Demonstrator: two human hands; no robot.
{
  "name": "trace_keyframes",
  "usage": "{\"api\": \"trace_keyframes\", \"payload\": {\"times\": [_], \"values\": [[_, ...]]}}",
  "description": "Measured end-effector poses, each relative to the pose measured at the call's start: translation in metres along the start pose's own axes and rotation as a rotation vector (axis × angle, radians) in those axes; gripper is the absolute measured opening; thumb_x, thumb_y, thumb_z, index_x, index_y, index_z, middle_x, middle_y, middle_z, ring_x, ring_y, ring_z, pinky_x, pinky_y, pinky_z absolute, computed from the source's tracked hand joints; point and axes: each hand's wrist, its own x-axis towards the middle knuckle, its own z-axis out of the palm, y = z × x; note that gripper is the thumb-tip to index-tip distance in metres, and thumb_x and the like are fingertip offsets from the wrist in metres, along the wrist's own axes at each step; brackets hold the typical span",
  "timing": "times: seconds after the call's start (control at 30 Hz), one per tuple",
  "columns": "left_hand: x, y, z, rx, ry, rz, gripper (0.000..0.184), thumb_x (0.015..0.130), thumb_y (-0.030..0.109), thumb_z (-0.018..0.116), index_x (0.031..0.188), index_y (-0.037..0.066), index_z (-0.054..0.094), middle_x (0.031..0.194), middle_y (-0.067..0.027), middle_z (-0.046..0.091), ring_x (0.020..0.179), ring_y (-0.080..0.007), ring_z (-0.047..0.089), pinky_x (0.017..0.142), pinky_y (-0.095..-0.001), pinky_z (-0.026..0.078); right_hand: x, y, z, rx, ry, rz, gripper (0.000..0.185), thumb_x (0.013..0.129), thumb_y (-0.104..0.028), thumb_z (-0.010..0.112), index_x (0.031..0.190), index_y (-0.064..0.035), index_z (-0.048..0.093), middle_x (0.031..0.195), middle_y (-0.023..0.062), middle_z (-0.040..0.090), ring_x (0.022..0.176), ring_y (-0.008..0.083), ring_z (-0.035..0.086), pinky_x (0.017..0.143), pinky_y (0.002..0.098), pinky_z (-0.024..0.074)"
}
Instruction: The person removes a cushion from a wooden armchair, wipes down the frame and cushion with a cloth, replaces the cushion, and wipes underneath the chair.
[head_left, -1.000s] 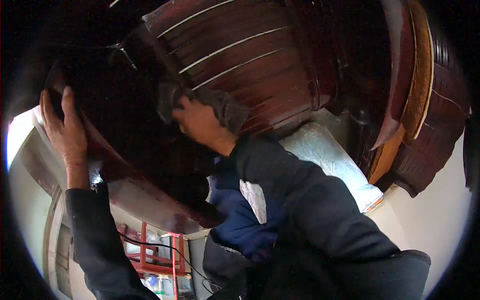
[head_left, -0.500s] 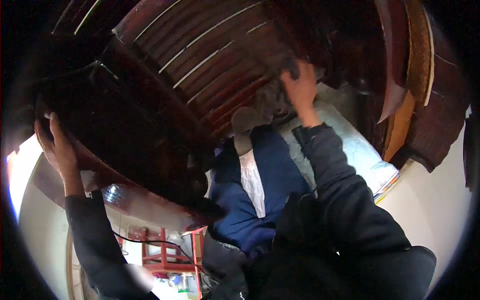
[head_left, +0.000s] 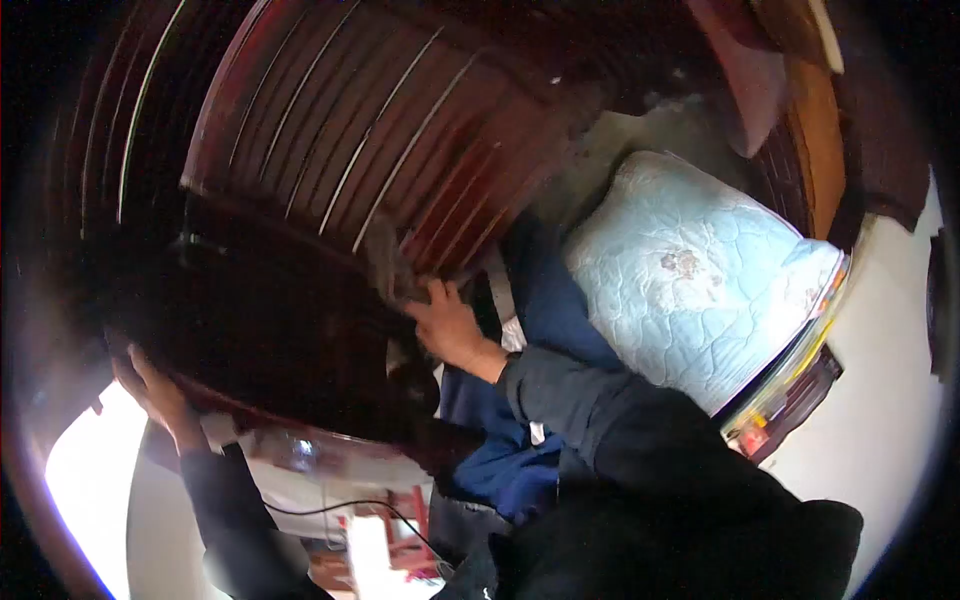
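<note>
My right hand (head_left: 455,325) reaches across in front of my lap, its fingers bent around the end of a limp grey cloth (head_left: 383,262). The cloth lies against a dark red-brown slatted wooden panel (head_left: 330,150); blur hides exactly how it is gripped. At the far left, my left hand (head_left: 155,395) is closed over the edge of a dark, glossy wooden board (head_left: 290,320). That board is in deep shadow, and its curved lower rim runs towards my legs. Navy cloth (head_left: 555,300) covers my legs below the right arm.
To the right lies a light-blue quilted pad (head_left: 690,280) with brownish stains, on a stack of thin layers. Brown wooden pieces (head_left: 815,140) stand beyond it near a pale wall (head_left: 880,330). A black cable (head_left: 340,508) and red-framed furniture (head_left: 415,515) show below the board.
My right hand has swept left and down across the slats with the grey cloth. The view has turned, showing more of the blue pad. My left hand stays at the board's edge.
</note>
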Motion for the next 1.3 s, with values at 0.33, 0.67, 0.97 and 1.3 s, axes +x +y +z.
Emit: {"api": "trace_keyframes", "payload": {"times": [0.33,0.67,0.97,1.3], "values": [[0.001,-0.012,0.014,-0.041,0.037,-0.03,0.062,0.098,0.043,0.047,0.144,0.002,0.039,0.145,-0.0199,0.041,0.131,-0.0336,0.041,0.108,-0.0449,0.036,0.076,0.145,-0.183,0.053,0.902,0.229,0.036,0.075,-0.009,0.064,0.111,-0.0136,0.066,0.112,0.0173,0.055,0.104,0.0383,0.056,0.087,0.046,0.049],[-0.012,0.018,0.011,0.299,0.163,0.062,0.066,0.097,0.04,0.05,0.144,-0.003,0.035,0.149,-0.023,0.036,0.137,-0.0372,0.034,0.114,-0.0409,0.026,0.056,0.219,-0.142,0.833,0.78,0.634,0.049,0.082,-0.007,0.061,0.128,0.0076,0.052,0.112,0.0176,0.065,0.097,0.0248,0.06,0.086,0.0356,0.0478],[-0.013,0.027,0.014,0.349,0.141,0.071,0.067,0.097,0.041,0.048,0.144,-0.004,0.034,0.15,-0.0232,0.033,0.139,-0.0363,0.032,0.115,-0.0409,0.025,0.045,0.122,-0.102,0.715,0.648,0.63,0.077,0.081,-0.011,0.068,0.143,0.0078,0.028,0.136,0.0312,0.047,0.126,0.0424,0.047,0.104,0.0419,0.0393],[-0.011,0.086,0.058,0.883,-0.126,0.361,0.065,0.089,0.032,0.059,0.137,-0.007,0.04,0.141,-0.0293,0.041,0.13,-0.0442,0.04,0.112,-0.0469,0.031,-0.004,0.174,-0.106,0.87,0.024,0.375,0.052,0.073,-0.02,0.071,0.119,0.0032,0.061,0.11,0.0186,0.066,0.102,0.029,0.062,0.086,0.0367,0.0479]]}}
